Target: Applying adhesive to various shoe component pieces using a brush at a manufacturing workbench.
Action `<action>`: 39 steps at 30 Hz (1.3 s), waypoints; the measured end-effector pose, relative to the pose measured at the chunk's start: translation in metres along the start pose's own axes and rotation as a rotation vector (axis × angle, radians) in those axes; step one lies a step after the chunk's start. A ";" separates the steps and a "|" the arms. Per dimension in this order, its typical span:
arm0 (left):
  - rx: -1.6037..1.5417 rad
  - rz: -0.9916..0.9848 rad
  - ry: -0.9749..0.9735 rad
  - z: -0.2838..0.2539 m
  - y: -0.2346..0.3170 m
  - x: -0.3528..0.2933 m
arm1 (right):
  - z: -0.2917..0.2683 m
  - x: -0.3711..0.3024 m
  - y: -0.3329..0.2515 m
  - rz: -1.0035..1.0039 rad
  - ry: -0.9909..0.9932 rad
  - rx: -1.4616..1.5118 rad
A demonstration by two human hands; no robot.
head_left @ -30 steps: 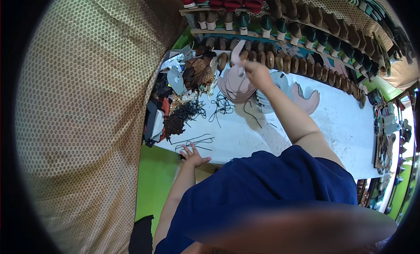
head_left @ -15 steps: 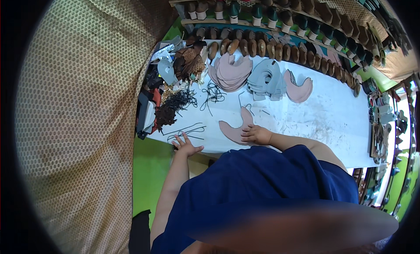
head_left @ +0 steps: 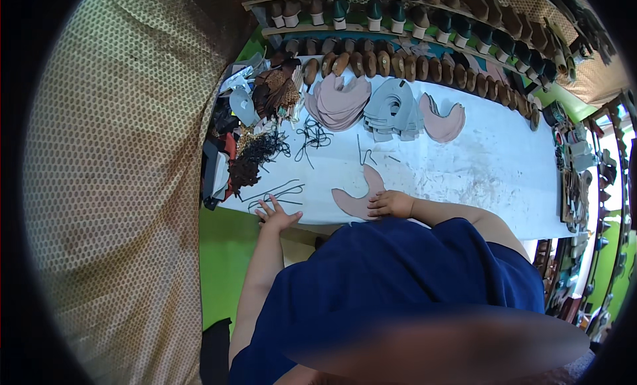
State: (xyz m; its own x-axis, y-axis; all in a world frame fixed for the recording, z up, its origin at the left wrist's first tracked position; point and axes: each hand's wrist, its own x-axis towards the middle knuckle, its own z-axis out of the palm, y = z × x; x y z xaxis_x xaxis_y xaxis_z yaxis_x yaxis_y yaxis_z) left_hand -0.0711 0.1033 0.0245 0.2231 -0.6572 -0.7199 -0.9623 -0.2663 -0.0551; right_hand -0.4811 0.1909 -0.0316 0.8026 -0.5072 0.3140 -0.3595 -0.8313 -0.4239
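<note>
My left hand (head_left: 277, 216) lies at the table's front edge with its fingers spread. Its fingertips reach the loose dark cords (head_left: 282, 192), and nothing is in its grip. My right hand (head_left: 391, 204) rests flat on the right side of a pink U-shaped shoe-upper piece (head_left: 352, 202), fingers stretched out over it. That piece lies on the white tabletop with its gap toward the far side. A few thin dark strips (head_left: 363, 153) lie just beyond it.
Across the table's far part are a pink stack of cut pieces (head_left: 338, 103), a grey stack (head_left: 393, 113) and a smaller pink stack (head_left: 443, 123). Tangled cords (head_left: 265, 148) and scraps crowd the left end. Shoe lasts (head_left: 411, 69) line the back, below racks of shoes (head_left: 375, 16).
The view has tilted slightly, so the table and stacks sit a little further left and up. Both hands keep about the same places, the left one resting by the cords.
</note>
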 end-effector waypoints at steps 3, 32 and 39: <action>-0.021 -0.006 0.059 0.003 0.006 -0.009 | -0.006 -0.003 -0.005 0.057 -0.026 0.013; -0.396 0.277 0.784 -0.032 0.002 0.033 | -0.014 0.133 0.126 1.207 0.194 -0.428; -0.418 0.357 0.867 -0.032 -0.026 0.054 | -0.023 0.130 0.121 1.183 0.395 -0.250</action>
State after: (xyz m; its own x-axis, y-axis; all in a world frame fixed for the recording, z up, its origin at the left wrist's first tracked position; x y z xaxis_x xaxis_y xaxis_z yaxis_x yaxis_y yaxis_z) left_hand -0.0290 0.0524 0.0093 0.1296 -0.9854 0.1101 -0.9004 -0.0704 0.4293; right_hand -0.4312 0.0185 -0.0224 -0.2489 -0.9629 0.1037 -0.8703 0.1754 -0.4602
